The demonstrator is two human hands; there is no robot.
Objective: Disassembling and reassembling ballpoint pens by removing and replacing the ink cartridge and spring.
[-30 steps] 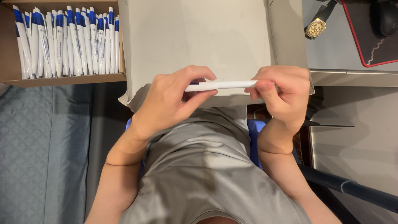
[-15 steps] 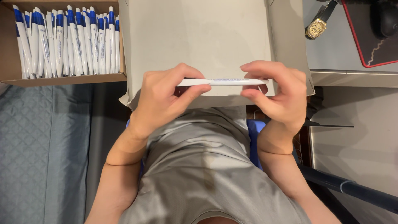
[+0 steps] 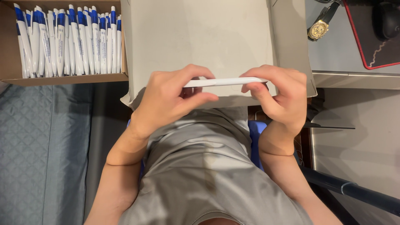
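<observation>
A slim white pen barrel (image 3: 225,82) lies level between both my hands, held over a plain cardboard box flap (image 3: 200,37). My left hand (image 3: 171,98) pinches its left end with thumb and fingers. My right hand (image 3: 279,98) grips the right end, fingers curled round it. At the top left an open cardboard box (image 3: 8,62) holds several white pens with blue tops (image 3: 68,39), lined up side by side.
A gold wristwatch (image 3: 318,28) lies on the grey desk at the top right, beside a black mat with a red edge (image 3: 375,41). A grey quilted cover (image 3: 41,154) is at the left. My grey shirt fills the bottom middle.
Both hands have shifted a little along the white barrel and hold it slightly higher; the fingers of the right hand have closed further over its end.
</observation>
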